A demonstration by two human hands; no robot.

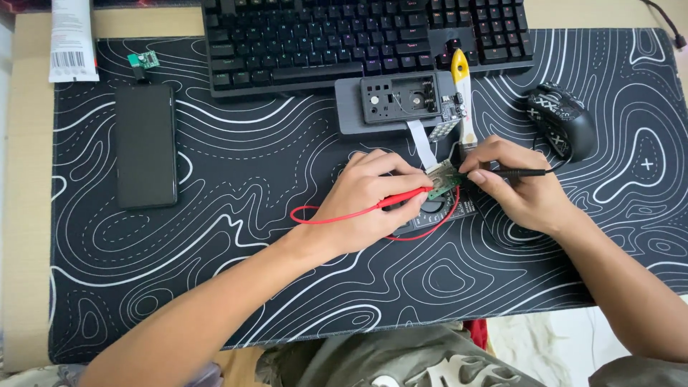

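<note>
My left hand (365, 201) grips a red test probe (405, 198), its tip touching a small green circuit board (443, 178). A red lead (315, 217) loops back from it. My right hand (519, 188) grips a black test probe (512, 173), whose tip meets the same board from the right. Under the board and partly hidden by both hands lies a dark multimeter (436, 210). A white ribbon cable (423, 143) runs from the board up to a grey opened device (390, 100).
A black keyboard (358, 36) lies at the back and a black mouse (562, 118) at the right. A yellow-handled tool (462, 86) leans by the grey device. A dark phone (146, 145) and a small green board (143, 60) sit on the patterned desk mat (236, 251).
</note>
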